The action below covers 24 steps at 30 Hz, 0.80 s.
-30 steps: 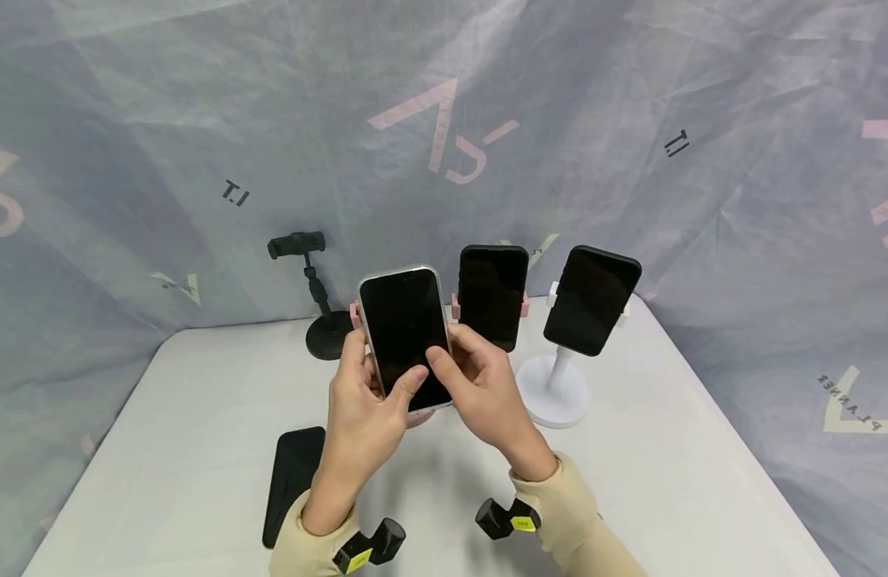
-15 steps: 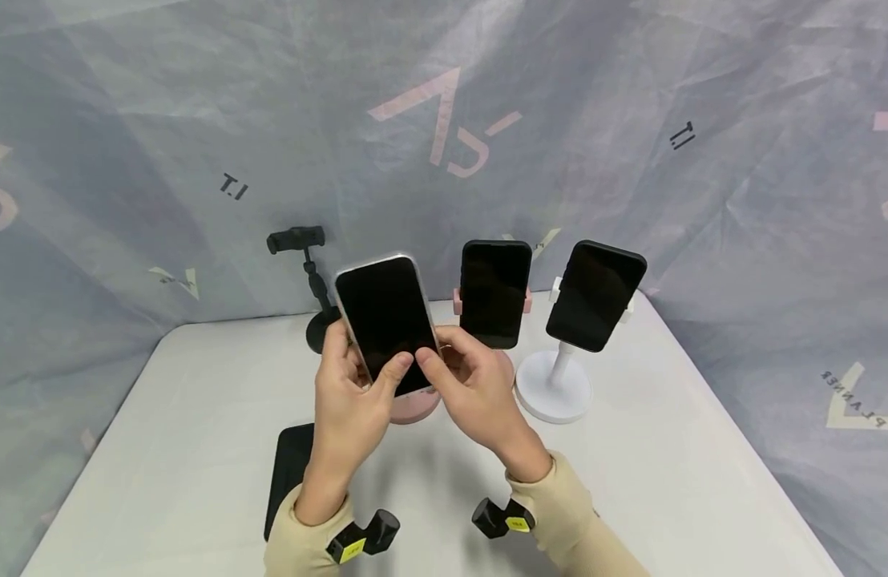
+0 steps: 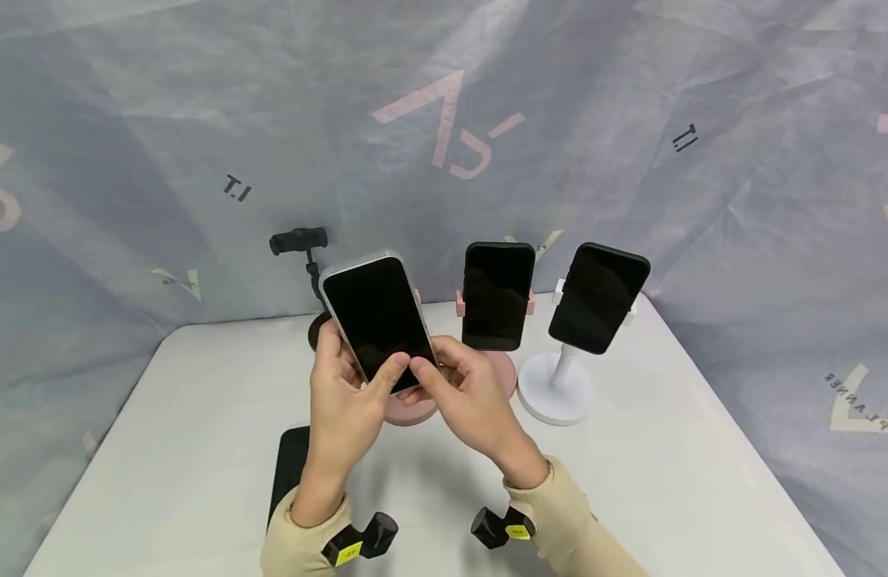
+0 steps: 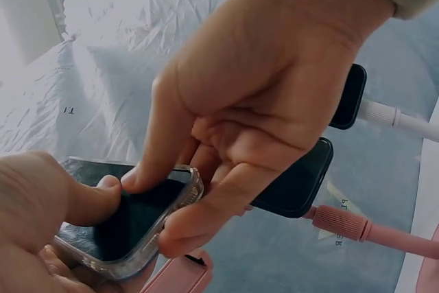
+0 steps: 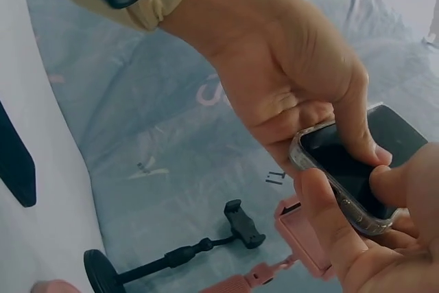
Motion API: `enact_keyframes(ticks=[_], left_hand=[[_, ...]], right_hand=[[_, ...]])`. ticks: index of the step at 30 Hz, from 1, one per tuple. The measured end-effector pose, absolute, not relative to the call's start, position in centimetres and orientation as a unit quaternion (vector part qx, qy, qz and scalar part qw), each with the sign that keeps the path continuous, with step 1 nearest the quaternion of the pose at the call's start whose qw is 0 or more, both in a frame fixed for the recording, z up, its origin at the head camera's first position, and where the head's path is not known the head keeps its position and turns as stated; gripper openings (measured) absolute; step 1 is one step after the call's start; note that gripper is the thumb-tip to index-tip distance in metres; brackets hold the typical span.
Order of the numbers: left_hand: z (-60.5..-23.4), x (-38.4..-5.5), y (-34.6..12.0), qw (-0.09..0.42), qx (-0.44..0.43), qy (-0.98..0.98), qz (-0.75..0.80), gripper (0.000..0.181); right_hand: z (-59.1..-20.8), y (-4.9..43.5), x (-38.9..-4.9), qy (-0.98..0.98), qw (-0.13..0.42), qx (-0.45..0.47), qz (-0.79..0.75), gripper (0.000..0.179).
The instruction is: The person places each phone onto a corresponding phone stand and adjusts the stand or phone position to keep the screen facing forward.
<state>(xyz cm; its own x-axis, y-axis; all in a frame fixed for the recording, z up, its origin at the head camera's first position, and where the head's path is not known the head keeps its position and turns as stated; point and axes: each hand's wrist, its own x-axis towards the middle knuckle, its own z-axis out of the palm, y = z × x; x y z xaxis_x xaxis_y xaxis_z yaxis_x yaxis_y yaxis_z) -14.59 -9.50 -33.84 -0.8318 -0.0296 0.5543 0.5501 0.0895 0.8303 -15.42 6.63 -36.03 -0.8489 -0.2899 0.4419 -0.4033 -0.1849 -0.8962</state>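
Note:
Both hands hold a phone in a clear case, its dark screen facing up at the head camera and its top leaning left. My left hand grips the left edge, thumb lying on the lower screen. At the opposite edge, my right hand grips too, its thumb tip right beside the left one. The left wrist view shows the clear case corner under the right hand's fingers. Behind the phone stands a pink phone holder, its clamp holding nothing and its round base partly covered by the hands.
A second pink stand holds a black phone; to its right a white stand carries another phone. A black stand with nothing in its clamp is at the back left. One phone lies flat beside my left forearm.
Both hands have carried the phone left from in front of the pink holder, bringing more of that holder's base into view. The phone now leans further left.

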Motion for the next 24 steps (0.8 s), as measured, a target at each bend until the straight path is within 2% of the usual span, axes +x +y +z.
enact_keyframes(ticks=[8,13,19,24], left_hand=[[-34.06,-14.34,-9.29,0.229,-0.179,-0.712,-0.639,0.064],[-34.29,-14.42,-9.38,0.257,-0.2,-0.708,-0.627,0.052],[-34.32,-14.52,-9.43,0.29,-0.192,-0.712,-0.61,0.033],[-34.16,-14.85,-9.4,0.322,-0.171,-0.718,-0.592,0.031]], right_hand=[[-36.12,6.86,-15.73,-0.636,0.051,0.255,0.726,0.023],[-36.32,6.96,-15.85,-0.635,0.075,0.253,0.726,0.026],[-36.45,6.8,-15.88,-0.61,0.077,0.234,0.753,0.03],[-36.86,6.2,-16.04,-0.577,0.055,0.204,0.789,0.031]])
